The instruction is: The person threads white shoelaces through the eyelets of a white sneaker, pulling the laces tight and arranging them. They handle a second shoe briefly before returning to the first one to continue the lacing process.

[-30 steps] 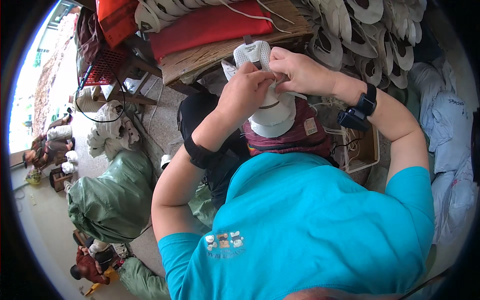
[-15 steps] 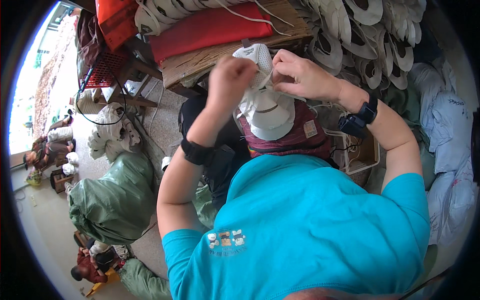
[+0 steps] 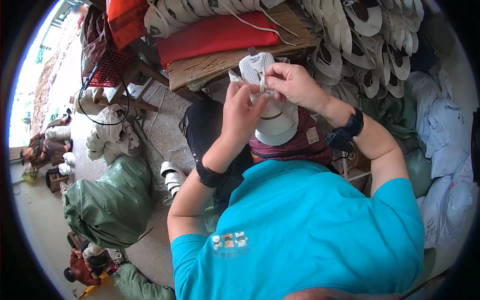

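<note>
A white shoe upper point(image 3: 276, 131) rests on the dark red cloth point(image 3: 314, 137) over my lap, its mesh tongue point(image 3: 250, 67) pointing away from me. A pale shoelace point(image 3: 262, 79) runs up over the tongue between my hands. My left hand point(image 3: 241, 111) is closed at the left side of the lace, thumb and fingers bent toward it. On the other side my right hand point(image 3: 295, 87) pinches the lace between thumb and forefinger. Fingers partly hide the eyelets.
A wooden bench point(image 3: 200, 75) ahead bears a red cloth point(image 3: 215, 37) and a row of white uppers point(image 3: 192, 15). More uppers point(image 3: 367, 60) hang at the right. Green sacks point(image 3: 112, 200) stand at the left, white sacks point(image 3: 447, 135) at the right. Other people point(image 3: 82, 262) sit farther off.
Both hands have come down toward me over the shoe upper. My left hand has lowered beside the lace, and my right hand has turned, still at the lace.
</note>
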A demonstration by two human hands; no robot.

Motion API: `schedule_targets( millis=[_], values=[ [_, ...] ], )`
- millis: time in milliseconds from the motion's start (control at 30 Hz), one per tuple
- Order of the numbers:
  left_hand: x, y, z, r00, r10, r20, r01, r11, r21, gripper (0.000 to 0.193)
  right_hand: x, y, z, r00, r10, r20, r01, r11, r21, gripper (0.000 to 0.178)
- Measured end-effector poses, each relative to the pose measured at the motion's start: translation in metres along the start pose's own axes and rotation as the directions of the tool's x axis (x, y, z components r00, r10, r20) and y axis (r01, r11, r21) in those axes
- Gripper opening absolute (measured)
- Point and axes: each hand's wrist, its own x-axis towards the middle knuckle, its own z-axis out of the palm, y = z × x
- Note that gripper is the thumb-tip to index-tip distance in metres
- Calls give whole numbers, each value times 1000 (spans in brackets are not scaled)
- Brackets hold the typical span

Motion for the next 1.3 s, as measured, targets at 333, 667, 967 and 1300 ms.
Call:
schedule_targets(
  millis=[333,667,967,1300],
  values=[
    [7,-1,3,965,-259,31,230,788,-571,16,1,-10,18,994,-56,-91,83,940,331,20],
    [4,-2,-1,973,-227,39,201,753,-627,20,8,-19,24,917,-382,-116,359,916,-178,10],
    [17,-5,-25,955,-71,287,268,623,-735,39,21,-194,-3,702,-701,-125,703,710,-36,10],
    [21,94,-84,705,262,659,277,753,-596,36,97,-200,-82,679,-712,-178,712,698,-80,14]
  ],
)
